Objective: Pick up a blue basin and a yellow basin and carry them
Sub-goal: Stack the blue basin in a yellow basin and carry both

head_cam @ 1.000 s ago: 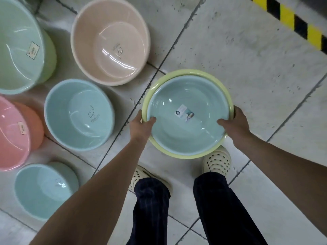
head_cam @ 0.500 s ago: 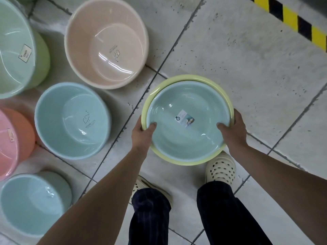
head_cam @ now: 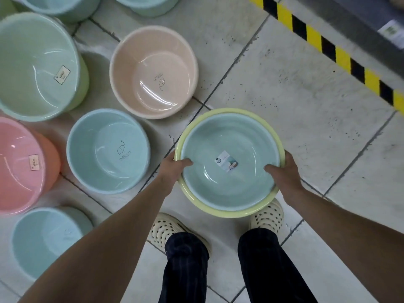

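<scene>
A pale blue basin (head_cam: 231,189) with a small label in its bottom is nested inside a yellow basin (head_cam: 220,212), of which only the rim shows. The stack is held in the air above my feet. My left hand (head_cam: 172,168) grips the left rims, thumb inside the blue basin. My right hand (head_cam: 284,173) grips the right rims the same way.
On the tiled floor to the left stand a beige basin (head_cam: 153,71), a blue tub (head_cam: 108,150), a green tub (head_cam: 37,66), a pink tub (head_cam: 21,165) and another blue tub (head_cam: 46,239). A yellow-and-black striped strip (head_cam: 341,55) runs along the upper right.
The view has shifted so the floor basins slid right and down in the frame. The nested basins stay held in both hands, a little lower in view.
</scene>
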### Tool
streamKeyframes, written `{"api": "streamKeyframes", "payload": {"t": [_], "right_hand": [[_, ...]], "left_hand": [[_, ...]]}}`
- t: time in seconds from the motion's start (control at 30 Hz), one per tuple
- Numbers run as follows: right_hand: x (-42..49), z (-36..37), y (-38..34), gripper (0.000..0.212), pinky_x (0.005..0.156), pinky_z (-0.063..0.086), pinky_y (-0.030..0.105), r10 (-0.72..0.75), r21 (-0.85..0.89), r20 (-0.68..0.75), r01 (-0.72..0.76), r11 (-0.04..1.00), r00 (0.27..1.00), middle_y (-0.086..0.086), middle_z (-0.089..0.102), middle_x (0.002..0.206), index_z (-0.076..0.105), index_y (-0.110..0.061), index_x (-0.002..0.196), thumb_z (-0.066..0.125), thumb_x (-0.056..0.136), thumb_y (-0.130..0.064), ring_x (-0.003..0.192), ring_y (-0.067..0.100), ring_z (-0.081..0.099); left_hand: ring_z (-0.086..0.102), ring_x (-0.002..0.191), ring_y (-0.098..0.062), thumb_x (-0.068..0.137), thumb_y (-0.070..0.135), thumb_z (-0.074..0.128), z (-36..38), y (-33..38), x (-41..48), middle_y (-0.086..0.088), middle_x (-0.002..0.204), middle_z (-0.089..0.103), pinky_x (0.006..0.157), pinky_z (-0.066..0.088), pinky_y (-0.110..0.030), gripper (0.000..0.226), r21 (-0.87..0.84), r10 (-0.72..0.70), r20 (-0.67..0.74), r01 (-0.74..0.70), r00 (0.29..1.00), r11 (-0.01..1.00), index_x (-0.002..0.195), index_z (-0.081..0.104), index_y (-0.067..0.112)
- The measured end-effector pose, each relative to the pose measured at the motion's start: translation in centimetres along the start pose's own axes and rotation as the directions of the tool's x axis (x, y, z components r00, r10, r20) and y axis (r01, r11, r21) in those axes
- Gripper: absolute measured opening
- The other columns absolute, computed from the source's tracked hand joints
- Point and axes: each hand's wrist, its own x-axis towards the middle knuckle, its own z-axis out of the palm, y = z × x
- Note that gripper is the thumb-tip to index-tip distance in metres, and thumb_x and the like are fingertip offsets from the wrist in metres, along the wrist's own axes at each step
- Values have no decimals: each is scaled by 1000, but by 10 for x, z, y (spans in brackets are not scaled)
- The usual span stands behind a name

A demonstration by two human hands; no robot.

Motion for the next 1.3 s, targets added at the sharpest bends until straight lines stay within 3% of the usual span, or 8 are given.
{"api": "streamKeyframes", "payload": {"t": [0.13, 0.33, 0.47, 0.57, 0.7, 0.9, 1.13, 1.3], "right_hand": [[-32, -2, -50, 60, 73, 47, 29, -67, -60, 88, 72, 996, 994, -13, 60, 105, 48, -29, 134, 68, 84, -3, 94, 6, 59], [-90, 6, -149, 55, 72, 49, 30, -158, -70, 152, 170, 983, 976, -6, 64, 110, 52, -28, 131, 68, 84, -3, 98, 10, 62], [-134, 16, -212, 42, 74, 52, 32, -195, -40, 178, 205, 978, 965, -6, 66, 106, 58, -36, 108, 70, 80, -8, 98, 13, 64], [-165, 24, -256, 42, 81, 55, 38, -220, -48, 190, 233, 971, 957, 0, 69, 110, 61, -37, 105, 68, 66, -21, 99, 18, 67], [-185, 38, -297, 43, 86, 56, 40, -230, -35, 188, 240, 970, 955, -2, 70, 108, 63, -36, 109, 69, 83, -3, 100, 19, 67], [-176, 65, -343, 47, 82, 56, 39, -186, -70, 206, 204, 977, 961, -3, 70, 103, 62, -36, 109, 66, 83, 4, 95, 19, 67], [-119, 89, -407, 52, 68, 52, 29, -174, -258, 384, 286, 923, 907, -5, 67, 107, 56, -31, 124, 67, 85, 1, 93, 11, 65], [-68, 109, -441, 48, 64, 50, 24, -167, -363, 476, 366, 857, 863, -5, 68, 103, 55, -31, 121, 66, 86, -1, 89, 10, 66]], "left_hand": [[65, 65, -18, 84, 5, 71, -31, 27, -38, -1, 80, 70, 44, 47, -17, 27, -61, 27, -77, -31, 997, 998, 109, 70, 15], [75, 89, -28, 77, 16, 75, -90, 80, -104, -3, 94, 78, 82, 61, -42, 21, -179, 55, -115, -75, 992, 981, 95, 74, 28], [71, 86, -23, 87, 12, 70, -125, 117, -141, 0, 95, 73, 73, 57, -33, 21, -196, 108, -159, -138, 981, 971, 107, 68, 19], [69, 77, -16, 91, 13, 68, -153, 144, -164, 2, 89, 71, 64, 53, -28, 13, -204, 107, -172, -142, 979, 969, 103, 66, 17], [68, 75, -23, 90, 13, 68, -184, 172, -175, -1, 84, 72, 61, 53, -30, 10, -185, 100, -178, -133, 979, 974, 100, 69, 14], [67, 70, -18, 87, 15, 70, -211, 204, -168, -3, 86, 71, 57, 49, -28, 17, -155, 74, -235, -113, 969, 981, 104, 69, 14], [72, 82, -23, 82, 18, 73, -200, 228, -138, 0, 90, 74, 71, 59, -38, 18, -285, -17, -348, -89, 937, 954, 96, 68, 27], [72, 89, -27, 73, 24, 72, -178, 239, -107, -6, 98, 74, 81, 60, -43, 35, -443, -120, -394, -74, 911, 893, 107, 68, 17]]}}
